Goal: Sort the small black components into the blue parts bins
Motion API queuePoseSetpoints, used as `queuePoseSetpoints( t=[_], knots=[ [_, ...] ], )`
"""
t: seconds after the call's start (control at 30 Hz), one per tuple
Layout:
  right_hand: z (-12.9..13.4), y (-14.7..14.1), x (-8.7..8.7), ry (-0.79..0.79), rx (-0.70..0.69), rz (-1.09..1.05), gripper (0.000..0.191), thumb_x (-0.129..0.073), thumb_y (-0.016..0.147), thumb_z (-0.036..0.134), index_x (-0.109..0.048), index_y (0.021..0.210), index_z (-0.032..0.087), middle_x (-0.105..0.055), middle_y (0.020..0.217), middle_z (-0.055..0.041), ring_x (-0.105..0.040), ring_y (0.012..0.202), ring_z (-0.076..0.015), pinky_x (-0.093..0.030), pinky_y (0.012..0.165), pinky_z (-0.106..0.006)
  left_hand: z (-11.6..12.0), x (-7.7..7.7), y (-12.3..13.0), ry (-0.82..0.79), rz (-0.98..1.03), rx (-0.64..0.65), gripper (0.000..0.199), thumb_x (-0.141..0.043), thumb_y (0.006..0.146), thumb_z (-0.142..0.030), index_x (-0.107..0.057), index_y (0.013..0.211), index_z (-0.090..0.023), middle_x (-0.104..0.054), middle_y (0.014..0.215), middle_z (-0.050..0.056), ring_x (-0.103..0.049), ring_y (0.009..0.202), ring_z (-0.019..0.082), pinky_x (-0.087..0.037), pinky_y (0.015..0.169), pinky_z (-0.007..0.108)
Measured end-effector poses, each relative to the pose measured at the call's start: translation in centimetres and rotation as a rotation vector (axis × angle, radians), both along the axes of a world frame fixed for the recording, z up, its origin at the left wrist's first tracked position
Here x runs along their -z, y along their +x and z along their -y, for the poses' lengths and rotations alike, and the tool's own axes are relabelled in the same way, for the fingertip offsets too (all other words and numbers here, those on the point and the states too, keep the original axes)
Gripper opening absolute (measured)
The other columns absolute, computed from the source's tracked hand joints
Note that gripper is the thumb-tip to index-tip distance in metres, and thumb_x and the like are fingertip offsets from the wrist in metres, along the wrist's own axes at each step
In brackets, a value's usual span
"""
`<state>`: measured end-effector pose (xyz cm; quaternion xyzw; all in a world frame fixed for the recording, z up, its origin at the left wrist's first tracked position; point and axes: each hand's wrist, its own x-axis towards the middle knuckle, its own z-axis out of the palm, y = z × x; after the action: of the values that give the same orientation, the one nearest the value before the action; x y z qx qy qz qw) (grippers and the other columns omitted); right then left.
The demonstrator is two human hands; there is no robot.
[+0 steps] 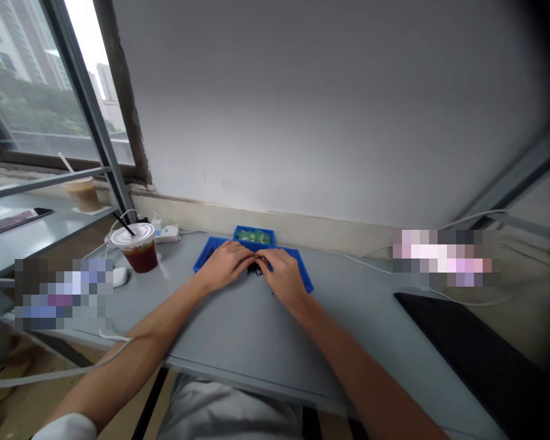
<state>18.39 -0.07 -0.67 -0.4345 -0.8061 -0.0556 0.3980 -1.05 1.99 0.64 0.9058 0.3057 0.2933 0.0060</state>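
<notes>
Left hand (227, 263) and right hand (283, 275) meet near small black pieces (255, 269).
Fingertip handling appears underway, calling for steadiness; each grip's opening and contents are indiscernible.

Left hand (228, 264) and right hand (285, 276) met at the fingertips by small black parts (255, 269); blue trays (304, 270) sat partly hidden behind. Smaller blue bin (255, 229) beyond held green contents. Lidded drink (140, 252) stood left.

A clear plastic cup of reddish-brown drink (140, 255) stands near a white plastic power strip (168, 233) on the smooth grey table (238, 342). Rightward lies a flat black slab (472, 351).
</notes>
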Motion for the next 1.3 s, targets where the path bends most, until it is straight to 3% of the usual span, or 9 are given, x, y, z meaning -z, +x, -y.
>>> queuePoseSetpoints(
  t=[0.17,0.43,0.87,1.3],
  knots=[
    [0.40,0.48,0.17,0.048,-0.096,0.050,0.023,-0.050,0.099,0.015,-0.073,0.100,0.018,-0.075,0.098,-0.0078,-0.067,0.091,-0.0215,-0.046,0.086,-0.034,0.08,-0.22,-0.12,-0.010,-0.014,0.016,0.030,-0.040,0.104,-0.031,-0.068,0.106,-0.020,-0.072,0.102,0.007,-0.063,0.099,0.021,-0.044,0.094,0.036],
    [0.30,0.06,0.22,0.028,-0.025,0.009,0.022,-0.051,0.100,0.019,-0.073,0.099,0.019,-0.075,0.096,-0.0069,-0.066,0.089,-0.0210,-0.044,0.084,-0.034,0.03,-0.07,-0.06,0.006,-0.025,0.013,0.029,-0.040,0.104,-0.030,-0.066,0.106,-0.019,-0.071,0.100,0.007,-0.063,0.096,0.020,-0.044,0.093,0.036],
    [0.68,-0.02,0.54,0.090,-0.054,-0.058,0.020,-0.053,0.099,0.021,-0.072,0.095,0.019,-0.077,0.096,-0.0051,-0.069,0.088,-0.0189,-0.042,0.084,-0.033,0.44,-0.51,-0.01,0.012,0.000,0.007,0.020,-0.047,0.096,-0.022,-0.067,0.099,-0.019,-0.072,0.095,0.006,-0.064,0.092,0.021,-0.045,0.092,0.036],
    [0.60,0.08,0.33,0.025,-0.026,0.058,0.024,-0.046,0.102,0.023,-0.066,0.090,0.017,-0.072,0.087,-0.0065,-0.063,0.082,-0.0198,-0.038,0.079,-0.032,0.74,-0.56,0.24,0.026,-0.040,0.042,0.024,-0.043,0.097,-0.022,-0.066,0.093,-0.019,-0.070,0.090,0.006,-0.062,0.089,0.020,-0.045,0.089,0.036]
  ],
)
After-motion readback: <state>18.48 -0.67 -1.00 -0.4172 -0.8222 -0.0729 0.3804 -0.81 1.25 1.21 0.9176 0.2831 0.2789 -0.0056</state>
